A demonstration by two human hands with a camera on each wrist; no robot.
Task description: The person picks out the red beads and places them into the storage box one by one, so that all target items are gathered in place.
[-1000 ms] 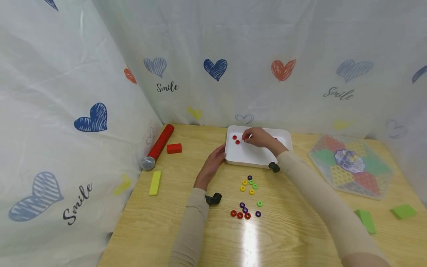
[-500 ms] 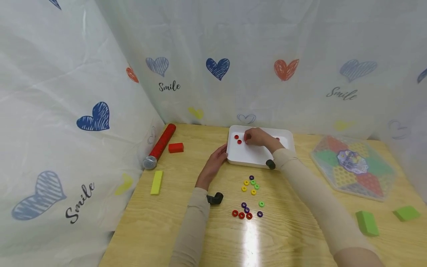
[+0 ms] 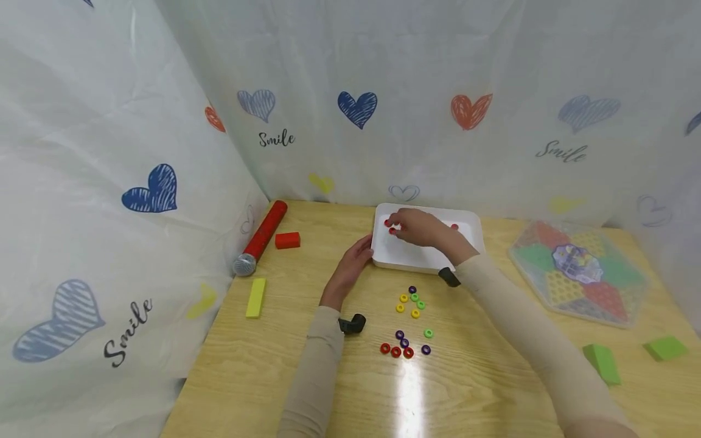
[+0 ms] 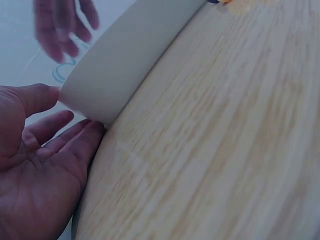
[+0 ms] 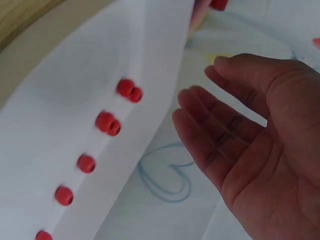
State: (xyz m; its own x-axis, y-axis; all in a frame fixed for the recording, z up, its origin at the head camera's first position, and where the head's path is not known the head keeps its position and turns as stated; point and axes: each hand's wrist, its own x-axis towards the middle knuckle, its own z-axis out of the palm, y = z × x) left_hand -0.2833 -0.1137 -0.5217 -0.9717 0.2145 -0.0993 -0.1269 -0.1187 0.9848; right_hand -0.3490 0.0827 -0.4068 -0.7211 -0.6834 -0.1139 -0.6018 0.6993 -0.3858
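The white tray (image 3: 427, 258) sits at the tabletop's (image 3: 306, 377) far edge, centre. The left hand (image 3: 350, 267) braces the tray's left wall, fingers straight against it. The right hand (image 3: 418, 227) hovers inside the tray, fingers relaxed and apart, holding nothing; red beads (image 5: 106, 122) lie along the tray's far-left corner.

Step in hand, judged: placing red beads in the tray. The next move likely calls for reaching back to the loose beads (image 3: 408, 351) nearer the tabletop's front edge.

Compared with one second ago, the right hand has shifted left toward the red beads; the left hand is unchanged.
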